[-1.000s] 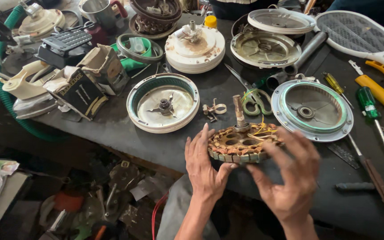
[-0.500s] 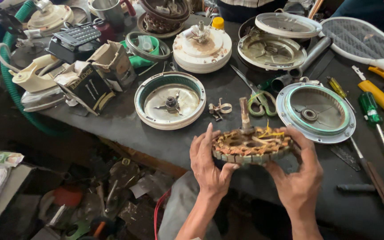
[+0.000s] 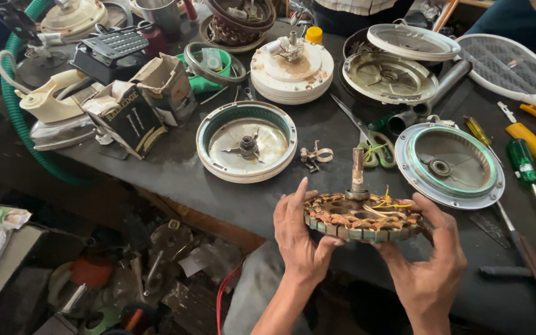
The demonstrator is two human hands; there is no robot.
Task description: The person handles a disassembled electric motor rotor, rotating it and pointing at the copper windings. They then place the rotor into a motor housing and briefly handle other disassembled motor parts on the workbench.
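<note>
Lying flat between both hands, the motor winding (image 3: 362, 217) points its shaft straight up, its disc broad side level. The left hand (image 3: 298, 234) grips its left rim, the right hand (image 3: 430, 260) its right rim, fingers curled around. It hovers over the table (image 3: 175, 167) near edge; round metal cover (image 3: 245, 141) sits well behind.

Copper-brown stator (image 3: 362, 217) with yellow wires; dark grey table (image 3: 175, 167); cream, green-rimmed housing (image 3: 246, 141) at its near edge; green-handled screwdriver (image 3: 521, 155) toward the right edge.
</note>
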